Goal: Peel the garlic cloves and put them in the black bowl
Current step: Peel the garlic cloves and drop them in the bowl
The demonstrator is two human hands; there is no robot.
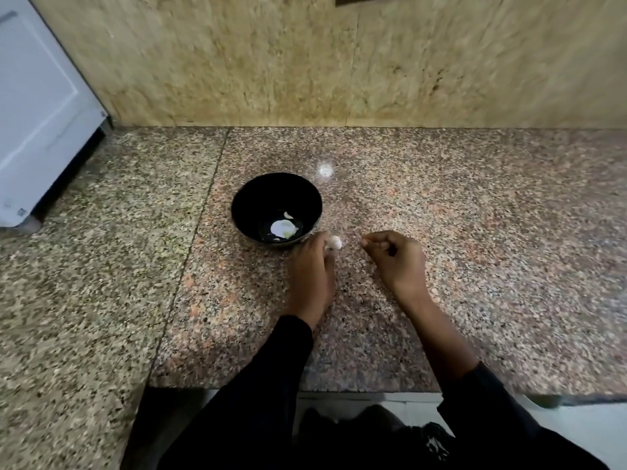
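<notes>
A black bowl (276, 198) stands on the granite counter (441, 215) with pale garlic pieces (283, 228) lying at its bottom. Just right of the bowl's near rim, my left hand (310, 276) pinches a whitish garlic clove (334, 243) at its fingertips, low over the counter. My right hand (395, 257) hovers a short way to the right of the clove with its fingers curled in and the thumb and forefinger pressed together; whether a scrap of skin sits between them is too small to tell.
A white appliance (40, 113) stands at the far left against the stone wall (305, 62). The counter's front edge (339, 390) runs just before my body, and a lower granite section (84, 266) lies to the left. A bright light reflection (325, 169) shines behind the bowl.
</notes>
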